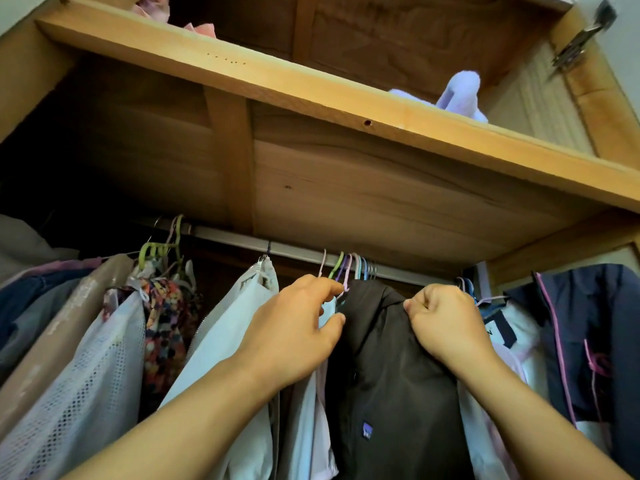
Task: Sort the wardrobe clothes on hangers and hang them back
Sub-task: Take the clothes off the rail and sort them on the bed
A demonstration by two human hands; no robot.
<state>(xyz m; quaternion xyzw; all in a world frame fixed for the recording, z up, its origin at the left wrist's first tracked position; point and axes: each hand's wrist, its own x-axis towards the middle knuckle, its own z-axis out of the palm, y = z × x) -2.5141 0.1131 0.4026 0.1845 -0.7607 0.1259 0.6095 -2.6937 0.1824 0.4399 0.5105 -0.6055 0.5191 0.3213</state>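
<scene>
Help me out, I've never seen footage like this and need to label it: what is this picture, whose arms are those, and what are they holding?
There is no machine here. A person wears a camera on the head, so this single picture looks up and forward past their own bare arms into a wardrobe. Clothes hang on coloured hangers from a metal rail under a wooden shelf. The left hand pinches at the pale clothes and hanger necks beside a dark jacket. The right hand grips that jacket's shoulder. A lilac cloth lies on the shelf above.
</scene>
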